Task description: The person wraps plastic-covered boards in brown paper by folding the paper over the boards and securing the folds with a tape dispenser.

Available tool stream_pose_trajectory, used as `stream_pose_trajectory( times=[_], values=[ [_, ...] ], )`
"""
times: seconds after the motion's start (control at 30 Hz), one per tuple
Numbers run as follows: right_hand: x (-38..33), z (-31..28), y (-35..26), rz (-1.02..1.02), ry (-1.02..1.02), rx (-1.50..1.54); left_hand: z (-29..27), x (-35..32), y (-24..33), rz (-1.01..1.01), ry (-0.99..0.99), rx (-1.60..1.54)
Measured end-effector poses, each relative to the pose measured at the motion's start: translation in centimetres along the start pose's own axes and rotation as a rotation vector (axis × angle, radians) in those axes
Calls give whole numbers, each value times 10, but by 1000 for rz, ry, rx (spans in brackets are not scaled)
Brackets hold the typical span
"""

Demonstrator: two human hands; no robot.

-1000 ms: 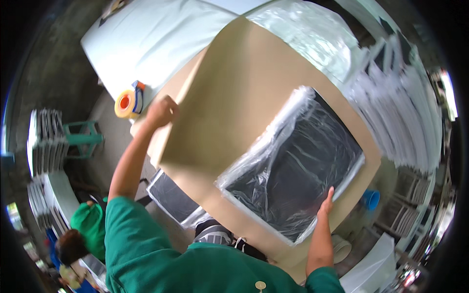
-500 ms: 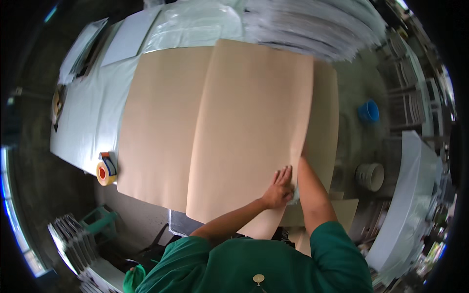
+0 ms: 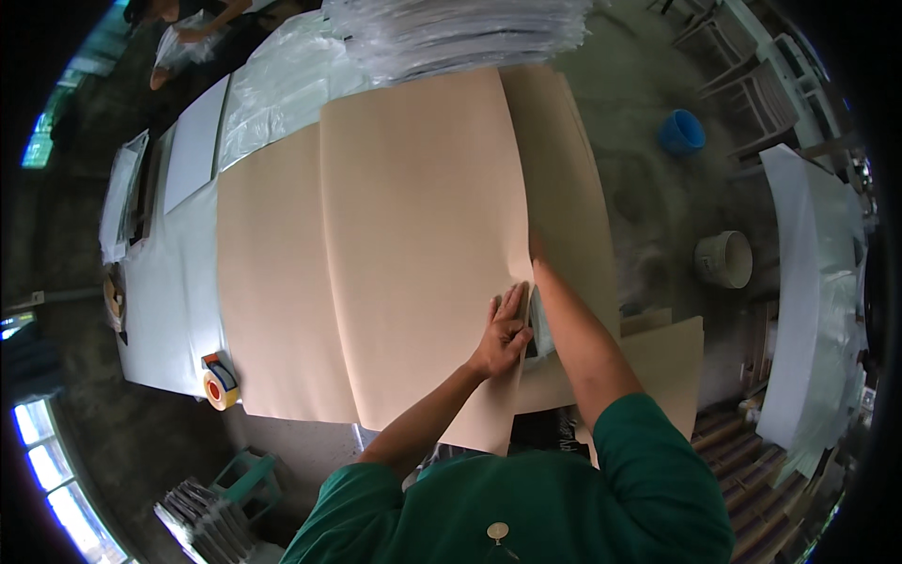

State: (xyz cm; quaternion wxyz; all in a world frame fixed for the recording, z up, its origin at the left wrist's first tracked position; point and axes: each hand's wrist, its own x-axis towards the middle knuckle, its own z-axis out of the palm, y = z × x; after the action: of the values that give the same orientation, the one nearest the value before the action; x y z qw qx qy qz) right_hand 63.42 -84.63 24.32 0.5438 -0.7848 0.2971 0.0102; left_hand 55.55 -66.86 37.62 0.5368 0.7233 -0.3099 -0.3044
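A worker's left hand presses flat, fingers together, on the right edge of a tan paper sheet spread over the long table. The right hand slips beneath that edge; its grip cannot be seen. A tape roll sits near the table's corner.
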Motion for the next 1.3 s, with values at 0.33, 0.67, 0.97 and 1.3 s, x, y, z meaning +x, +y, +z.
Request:
stream_pose_trajectory(
  times=[0.33, 0.67, 0.97, 1.3],
  values=[
    [-23, 19, -63, 66, 65, -195, -99, -76, 49, -38, 325, 132],
    [-17, 86, -64, 30, 64, -264, -106, -63, -10, 8, 223, 350],
    [-15, 77, -65, 79, 40, -327, -65, -43, -70, -62, 47, 476],
    [-20, 78, -77, 117, 73, -208, -174, -78, -122, -235, 458, -276]
  ],
)
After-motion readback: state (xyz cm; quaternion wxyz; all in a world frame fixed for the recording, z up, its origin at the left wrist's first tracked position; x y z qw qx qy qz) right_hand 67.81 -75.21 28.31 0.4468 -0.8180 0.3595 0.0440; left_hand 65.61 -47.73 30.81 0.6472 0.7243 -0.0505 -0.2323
